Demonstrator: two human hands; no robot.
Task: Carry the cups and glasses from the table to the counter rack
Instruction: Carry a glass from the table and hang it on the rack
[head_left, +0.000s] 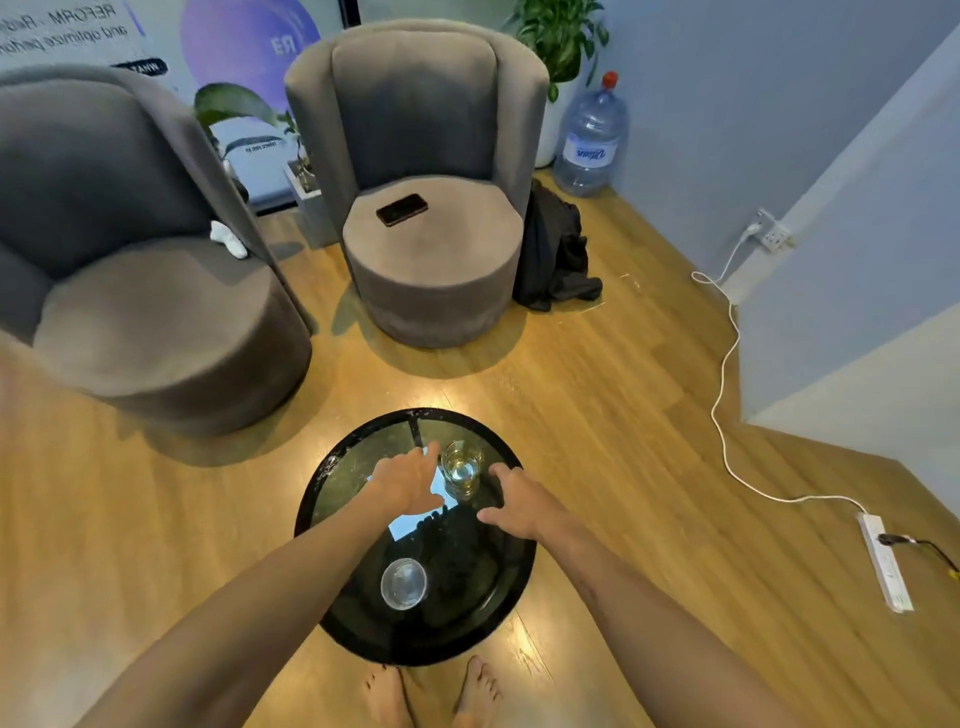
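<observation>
Head view, taken left to right: the left hand (408, 480) hovers over the round glass table (332, 467) with fingers straight and relaxed, holding nothing. Below and behind this hand, nearer the person, stands an empty clear glass (403, 583) that neither hand is close to. Just right of the left fingertips, between the two hands, stands the tumbler (462, 469), part filled with a pale yellowish liquid. Right of it, the right hand (514, 501) hangs loosely spread, also empty; I cannot tell whether any finger touches the tumbler yet.

Risks, as I judge them: both hands closing on the tumbler from opposite sides could knock it over before either has a grip, spilling the liquid across the dark tabletop. Smooth glass may slip from a light pinch, and a drop onto this table could crack both. Tilting the tumbler while lifting would slop the drink. Drawing the left arm back carelessly might sweep the empty glass off the near edge.
</observation>
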